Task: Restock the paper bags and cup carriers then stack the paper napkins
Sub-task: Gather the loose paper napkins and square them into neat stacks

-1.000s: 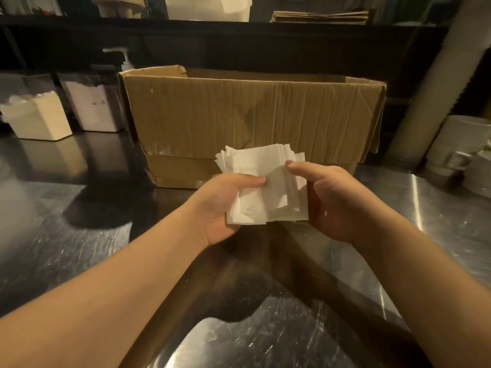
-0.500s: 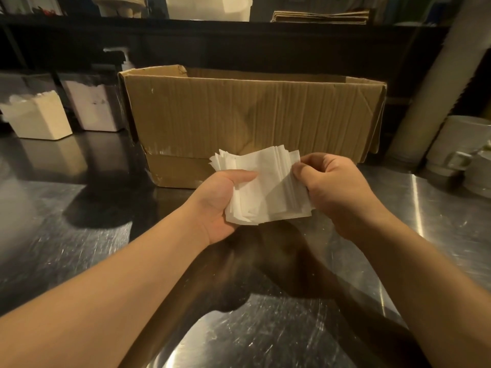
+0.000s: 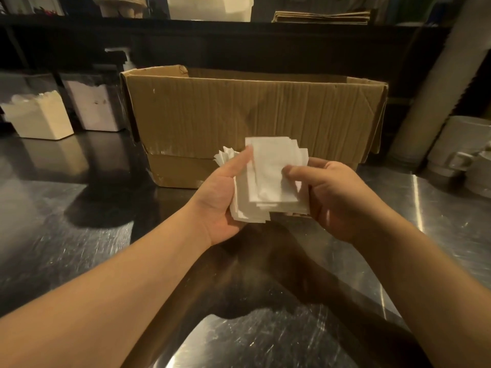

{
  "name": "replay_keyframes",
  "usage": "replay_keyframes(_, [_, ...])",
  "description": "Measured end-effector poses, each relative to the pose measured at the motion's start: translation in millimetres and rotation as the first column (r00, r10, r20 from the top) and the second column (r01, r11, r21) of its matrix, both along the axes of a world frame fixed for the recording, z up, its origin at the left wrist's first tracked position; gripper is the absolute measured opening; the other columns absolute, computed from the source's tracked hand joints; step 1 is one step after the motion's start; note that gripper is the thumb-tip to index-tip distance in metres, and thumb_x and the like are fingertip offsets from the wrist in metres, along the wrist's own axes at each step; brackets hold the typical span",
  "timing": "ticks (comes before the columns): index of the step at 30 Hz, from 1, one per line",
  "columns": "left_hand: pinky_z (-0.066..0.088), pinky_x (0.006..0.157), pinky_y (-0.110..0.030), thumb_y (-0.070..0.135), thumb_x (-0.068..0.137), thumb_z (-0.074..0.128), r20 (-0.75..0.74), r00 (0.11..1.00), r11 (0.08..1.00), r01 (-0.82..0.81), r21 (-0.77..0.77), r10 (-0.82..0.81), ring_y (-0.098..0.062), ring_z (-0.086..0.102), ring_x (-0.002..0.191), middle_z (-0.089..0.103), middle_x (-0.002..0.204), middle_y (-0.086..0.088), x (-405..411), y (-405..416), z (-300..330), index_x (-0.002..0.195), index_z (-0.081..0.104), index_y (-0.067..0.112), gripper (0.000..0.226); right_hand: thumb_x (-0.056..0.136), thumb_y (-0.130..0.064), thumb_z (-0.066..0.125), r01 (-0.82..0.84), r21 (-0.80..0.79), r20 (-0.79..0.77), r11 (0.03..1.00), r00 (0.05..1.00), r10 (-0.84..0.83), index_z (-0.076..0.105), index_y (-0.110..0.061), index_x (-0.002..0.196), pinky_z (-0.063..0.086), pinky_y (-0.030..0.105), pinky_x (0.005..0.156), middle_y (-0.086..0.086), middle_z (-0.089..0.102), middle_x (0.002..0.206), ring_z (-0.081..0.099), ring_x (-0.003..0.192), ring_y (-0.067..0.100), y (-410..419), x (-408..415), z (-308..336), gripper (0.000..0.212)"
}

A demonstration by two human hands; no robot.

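A loose bundle of white paper napkins [image 3: 268,179] is held above the steel counter [image 3: 79,235], in front of a brown cardboard box [image 3: 239,112]. My left hand [image 3: 223,192] grips the bundle's left side, thumb laid along its top face. On the right, my right hand [image 3: 334,192] holds the other side, with its thumb pressed on the top napkin. The napkin edges are uneven and fanned out at the upper left. The box's inside is hidden from this angle.
Two clear containers with pale contents [image 3: 39,118] [image 3: 93,104] stand at the back left beside a pump bottle [image 3: 127,59]. White mugs [image 3: 462,152] sit at the right. A shelf above holds flat brown paper bags [image 3: 321,17] and a white tub [image 3: 210,7].
The napkin bundle has turned from lying wide to standing more upright between my hands. My right thumb has shifted from the bundle's right edge onto the top napkin.
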State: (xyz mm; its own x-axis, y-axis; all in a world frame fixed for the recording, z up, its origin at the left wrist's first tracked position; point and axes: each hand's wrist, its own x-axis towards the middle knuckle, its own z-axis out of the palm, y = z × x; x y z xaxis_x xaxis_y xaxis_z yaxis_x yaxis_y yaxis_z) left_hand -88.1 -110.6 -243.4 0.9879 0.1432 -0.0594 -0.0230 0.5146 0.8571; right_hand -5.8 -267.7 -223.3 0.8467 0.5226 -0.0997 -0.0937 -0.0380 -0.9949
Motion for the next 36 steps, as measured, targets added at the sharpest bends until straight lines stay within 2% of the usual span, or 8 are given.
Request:
replay_keyframes(5, [0.061,0.091,-0.053,0.054,0.082,0.064,0.062,0.994,0.995,0.095,-0.037,-0.093,-0.037,0.071,0.115,0.074,0.125,-0.012,-1.0,-0.7,-2.5,0.137,0.059,0.024,0.063,0.092,-0.02,0.073,-0.062,0.037,-0.081,0.997,0.995,0.065,0.066,-0.011,0.117,0.063,0.043,0.081,0.007,0.076,0.112,0.076,0.096,0.029,2.2,-7.0,-2.2,0.028])
replay_keyframes(13, [0.063,0.083,-0.05,0.011,0.075,0.073,0.097,0.993,0.997,0.069,-0.017,-0.067,-0.03,0.077,0.094,0.078,0.101,-0.012,-0.5,-1.8,-7.6,0.123,0.066,0.019,0.049,0.095,-0.022,0.071,0.02,-0.012,0.025,1.0,1.0,-0.02,0.069,-0.02,0.117,0.061,0.045,0.091,-0.001,0.077,0.107,0.074,0.099,0.022,13.9,-17.2,-18.1,0.022])
replay_keyframes(16, [0.062,0.083,-0.052,0.012,0.071,0.079,0.103,0.992,0.997,0.07,-0.014,-0.068,-0.032,0.075,0.099,0.076,0.106,-0.014,-1.0,-2.0,-8.5,0.13,0.064,0.02,0.061,0.092,-0.028,0.074,-0.003,-0.028,-0.008,1.0,1.0,0.002,0.066,-0.019,0.122,0.062,0.043,0.088,0.0,0.076,0.108,0.074,0.098,0.023,15.0,-15.7,-20.4,0.032])
replay_keyframes(20, [0.06,0.086,-0.054,0.007,0.069,0.07,0.043,0.996,0.996,0.07,0.052,-0.073,-0.036,0.071,0.105,0.076,0.108,-0.015,1.2,-0.8,-10.7,0.127,0.066,0.015,0.058,0.054,-0.049,0.087,-0.149,-0.078,-0.012,0.986,0.989,0.148,0.065,-0.011,0.119,0.063,0.04,0.086,0.006,0.076,0.109,0.074,0.098,0.025,9.3,-13.9,-18.3,0.078])
replay_keyframes(24, [0.06,0.083,-0.053,0.011,0.062,0.073,0.008,0.994,0.989,0.112,0.094,-0.113,-0.035,0.074,0.098,0.075,0.11,-0.017,0.1,-2.6,-7.7,0.127,0.067,0.012,0.065,0.05,-0.043,0.09,-0.182,-0.039,-0.034,0.982,0.983,0.181,0.07,-0.008,0.116,0.06,0.05,0.092,0.009,0.076,0.109,0.074,0.101,0.029,3.9,-9.4,-17.4,0.077])
replay_keyframes(27, [0.063,0.08,-0.042,0.013,0.077,0.071,0.036,0.999,0.977,0.03,0.211,-0.039,-0.026,0.077,0.095,0.077,0.108,-0.011,1.3,-1.2,-6.5,0.123,0.068,0.014,0.047,0.06,-0.04,0.091,-0.114,-0.074,0.131,0.991,0.984,0.123,0.071,-0.015,0.112,0.063,0.039,0.082,0.002,0.078,0.1,0.076,0.093,0.019,-0.6,-5.9,-12.4,0.061])
replay_keyframes(30, [0.06,0.086,-0.03,0.012,0.086,0.078,0.066,0.997,0.85,-0.078,0.521,0.051,-0.019,0.073,0.107,0.077,0.116,-0.002,6.1,9.1,-13.2,0.131,0.065,0.023,0.049,0.076,-0.037,0.087,-0.012,-0.396,0.449,0.918,0.87,0.204,0.068,-0.027,0.114,0.059,0.028,0.075,-0.007,0.076,0.097,0.072,0.09,0.009,-8.6,-1.3,1.4,0.043])
replay_keyframes(36, [0.057,0.097,-0.037,0.022,0.078,0.091,0.038,0.999,0.539,-0.048,0.841,0.029,-0.005,0.07,0.104,0.075,0.109,0.017,6.8,22.1,-22.5,0.123,0.065,0.043,0.057,0.077,-0.029,0.088,0.082,-0.647,0.586,0.758,0.69,0.426,0.06,-0.026,0.132,0.051,0.018,0.079,-0.014,0.062,0.113,0.06,0.103,0.008,-6.2,2.7,12.9,0.061])
